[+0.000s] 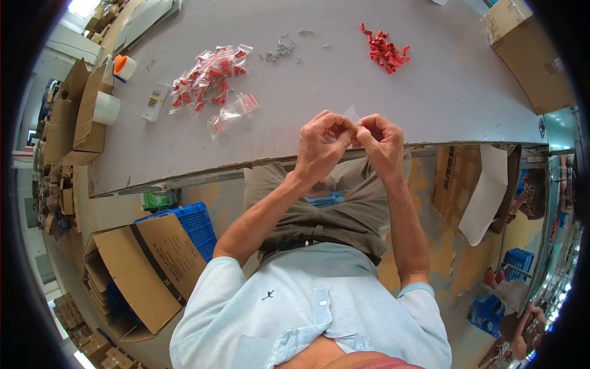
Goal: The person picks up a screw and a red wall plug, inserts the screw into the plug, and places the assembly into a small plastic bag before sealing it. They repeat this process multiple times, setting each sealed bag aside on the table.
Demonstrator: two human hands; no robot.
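Note:
My left hand [321,146] and my right hand [382,142] meet at the table's front edge, fingers pinched together. Between them is a small clear plastic bag [351,114], whose corner sticks up past the fingertips; the rest of it is hidden. On the left lies a heap of small clear bags with red pieces inside [206,79]. Closer to me is a little bunch of flat zip bags [235,114] with red strips. Small silver metal pieces [281,49] lie loose beyond my left hand. Loose red tube-like caps [386,52] are piled farther back on the right.
The grey table [442,92] has a worn front edge. A cardboard box [531,55] stands at its right end; an open carton [86,117], a tape roll [125,67] and a barcode label stack [155,102] are at the left. Beneath are a carton [153,264] and blue crate [195,226].

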